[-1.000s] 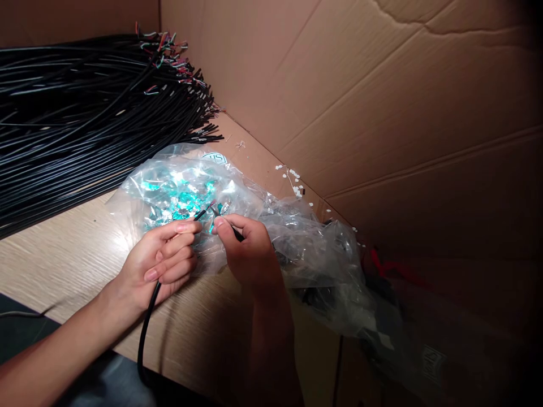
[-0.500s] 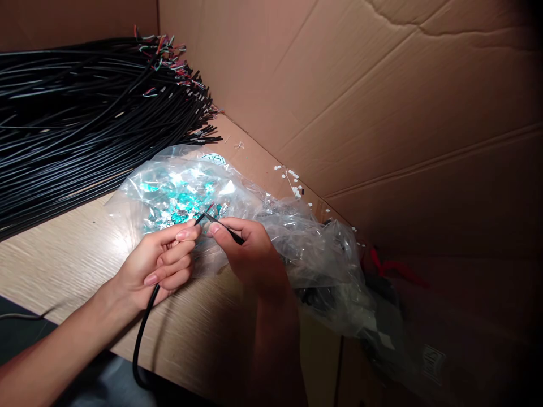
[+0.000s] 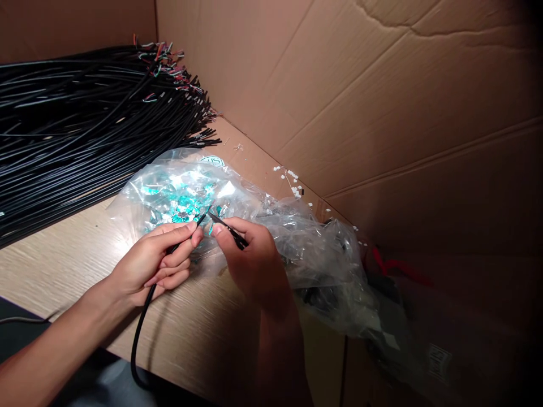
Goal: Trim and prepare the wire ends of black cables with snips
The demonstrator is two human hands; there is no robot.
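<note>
Cardboard wall point(image 3: 360, 102): rising behind everything, 12 to 3 o'clock (clock read from the hands).
Wood-grain tabletop point(image 3: 63, 254): running under it all, 7 to 9 o'clock.
Clear plastic bag point(image 3: 127, 212): lying crumpled at 11 o'clock, holding green and silvery bits point(image 3: 182, 198); printed mark showing at its top.
Darker plastic stretch point(image 3: 318, 249): sprawling at 3 o'clock, covering dark contents; can't tell if same bag or a second.
Cable pile point(image 3: 85, 130): sitting at 10 o'clock, some ends showing coloured wires.
White specks point(image 3: 292, 181): scattering at 2 o'clock along the cardboard.
Left hand point(image 3: 161, 254): curling closed, pinching black cable point(image 3: 144, 310) near its end, above the bag; cable tail hanging toward 7 o'clock.
Right hand point(image 3: 252, 251): gripping pointed black tool point(image 3: 235, 235), wrist coming from 5 o'clock, tip aiming 10 o'clock beside the cable end; contact too small to call.
</note>
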